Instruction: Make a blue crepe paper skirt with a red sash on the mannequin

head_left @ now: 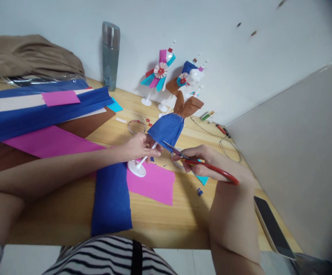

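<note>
A black strap (137, 257) runs down the black-striped white top (105, 256).

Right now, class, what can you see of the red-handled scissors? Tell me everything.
The scissors have glossy, plastic-looking red handles and slim, dark metallic blades. The right hand holds them, its fingers hiding part of them. They slant above the table, handles lower right in the picture, tips upper left. The tips overlap the lower edge of the blue paper; whether they touch it, or how far they are open, is unclear.
</note>
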